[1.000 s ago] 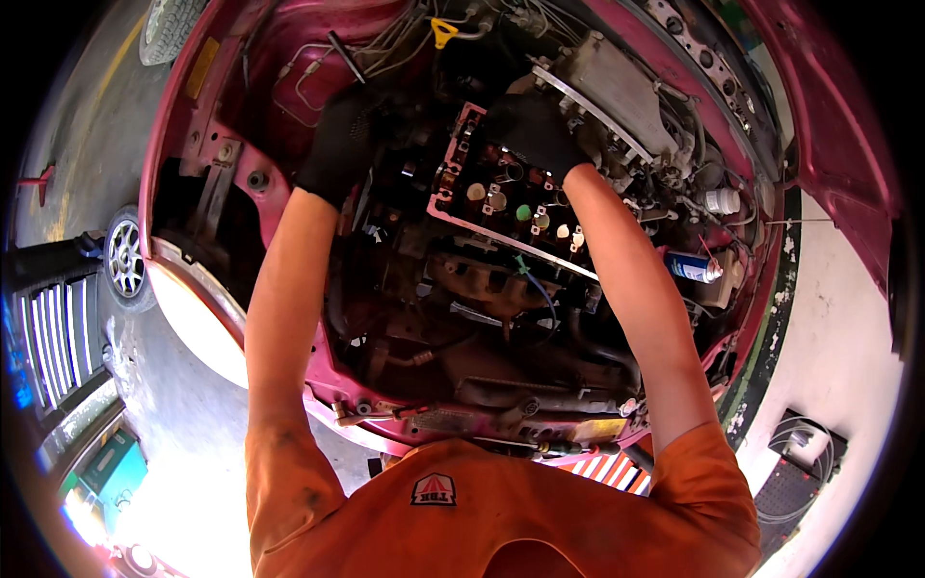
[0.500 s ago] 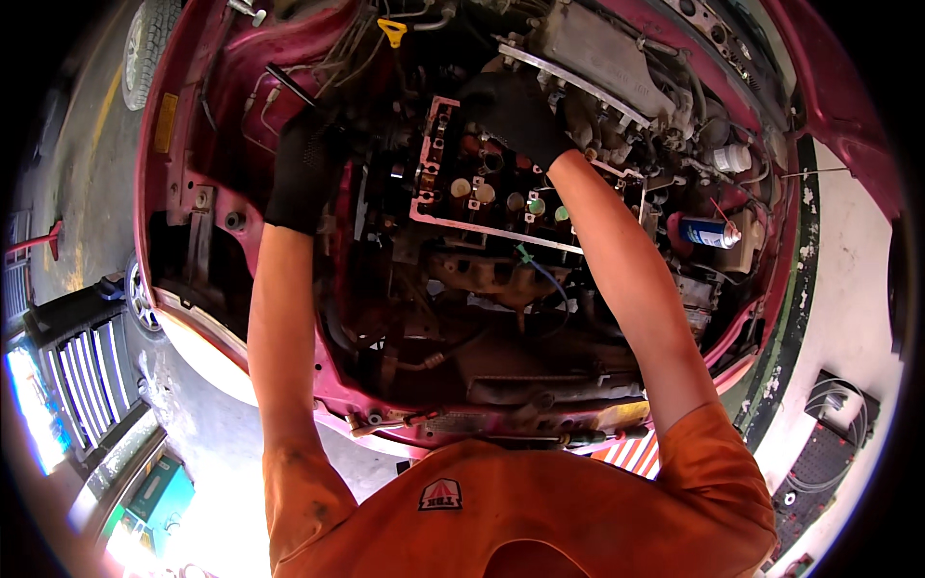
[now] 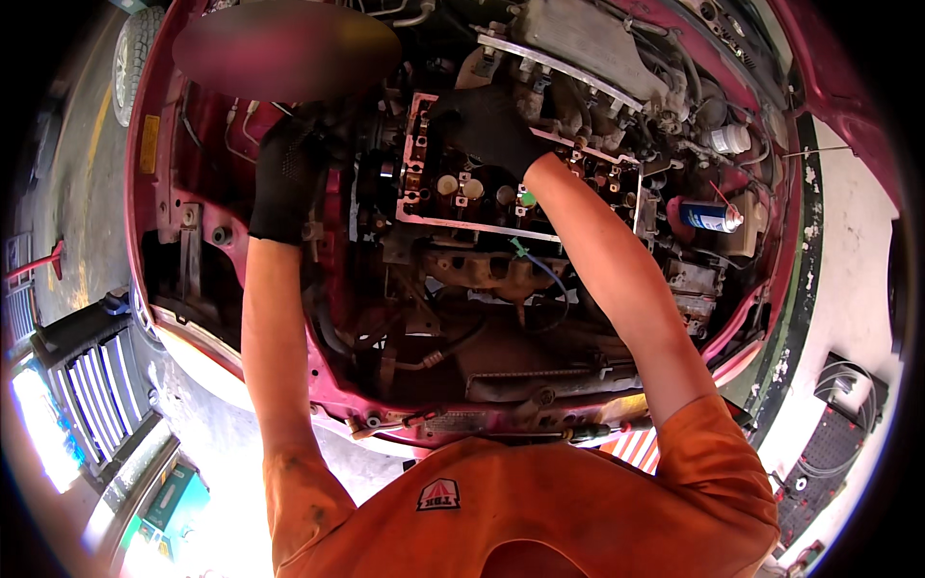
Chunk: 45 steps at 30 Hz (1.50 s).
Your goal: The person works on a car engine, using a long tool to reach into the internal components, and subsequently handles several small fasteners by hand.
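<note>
My left hand (image 3: 287, 183), in a black glove, is closed at the left end of the engine. A dark bar-shaped tool (image 3: 281, 109) shows beyond its fingers, mostly hidden by a blurred patch. My right hand (image 3: 491, 130), also gloved in black, rests over the far left part of the uncovered cylinder head (image 3: 482, 227); its fingers are too dark and hidden to make out. Round valve lifters (image 3: 447, 185) sit inside the head's pale rim. A blue hose (image 3: 554, 277) with a green end lies on the near side of the head.
Behind the head stands a metal intake manifold (image 3: 578, 48). A blue spray can (image 3: 710, 216) lies at the right of the bay. Tools, including a screwdriver (image 3: 578, 433), rest along the front edge. A grille (image 3: 101, 376) lies at the left, beyond the red fender.
The view has shifted slightly, carrying the engine a little left. My left hand sits slightly lower and further left in the picture. A blurred patch now covers the upper left.
</note>
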{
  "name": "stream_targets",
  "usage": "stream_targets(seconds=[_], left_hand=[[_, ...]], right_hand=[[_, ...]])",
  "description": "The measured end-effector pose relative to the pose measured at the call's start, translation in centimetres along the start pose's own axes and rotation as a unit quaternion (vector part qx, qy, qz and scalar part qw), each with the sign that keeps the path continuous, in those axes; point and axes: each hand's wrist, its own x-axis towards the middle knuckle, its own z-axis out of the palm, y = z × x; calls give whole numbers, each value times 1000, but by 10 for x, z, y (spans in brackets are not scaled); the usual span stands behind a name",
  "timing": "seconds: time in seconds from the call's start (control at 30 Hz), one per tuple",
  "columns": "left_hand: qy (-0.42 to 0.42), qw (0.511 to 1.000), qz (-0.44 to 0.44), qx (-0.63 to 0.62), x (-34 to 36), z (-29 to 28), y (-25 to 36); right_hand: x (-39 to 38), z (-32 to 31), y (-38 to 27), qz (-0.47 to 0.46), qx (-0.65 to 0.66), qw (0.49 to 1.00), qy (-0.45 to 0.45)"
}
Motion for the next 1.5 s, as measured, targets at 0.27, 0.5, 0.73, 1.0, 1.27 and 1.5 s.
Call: stream_targets(seconds=[0.27, 0.5, 0.73, 1.0, 1.27, 1.5], left_hand=[[5, 1000, -28, -3, -1, 3, 2], [26, 999, -25, 19, 4, 2, 0], [-33, 998, -37, -29, 5, -8, -1], [-31, 999, 5, 4, 4, -13, -6], [-31, 999, 13, -4, 0, -9, -5], [-58, 985, 58, 149, 1, -7, -6]], right_hand=[[-4, -12, 3, 72, 70, 992, 71], [-5, -11, 14, 119, 91, 985, 86], [-8, 7, 17, 122, 102, 981, 110], [-8, -6, -1, 87, 47, 990, 98], [-10, -5, -8, 73, 38, 995, 58], [1, 2, -25, 89, -36, 995, 35]])
